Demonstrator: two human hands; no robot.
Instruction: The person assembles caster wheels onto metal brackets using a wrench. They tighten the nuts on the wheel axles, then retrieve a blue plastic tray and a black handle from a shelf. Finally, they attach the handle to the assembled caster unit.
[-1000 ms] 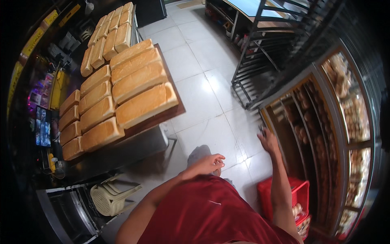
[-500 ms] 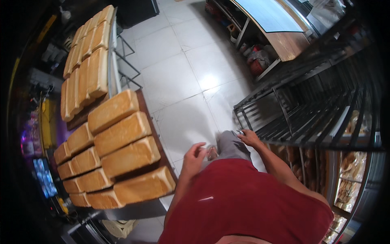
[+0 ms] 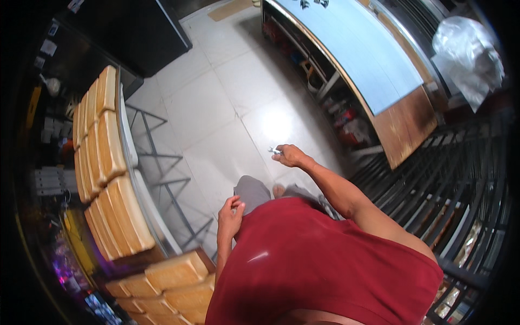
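Note:
My right hand [image 3: 292, 156] reaches forward over the floor, its thumb and fingers closed on a small silver metal piece [image 3: 272, 151]. The piece is too small to name exactly. Low beside my left thigh hangs my left hand [image 3: 231, 213], fingers loosely bent and apart, with nothing visible in it. Rows of golden bread loaves [image 3: 120, 216] stand to my left, beyond that hand's reach. More loaves [image 3: 176, 271] lie at the near left, partly cut off by my body.
A worktable [image 3: 409, 130] with a pale blue top [image 3: 346, 49] is ahead right; small dark objects [image 3: 314, 4] lie at its far end. Black slatted racks [image 3: 433, 179] line the right. A clear plastic bag [image 3: 468, 57] sits beyond the table. Metal legs [image 3: 170, 184] jut out below the loaves.
I have walked forward, so the near loaves slid down and back in view and the blue-topped table came closer. My right hand has risen forward with the metal piece.

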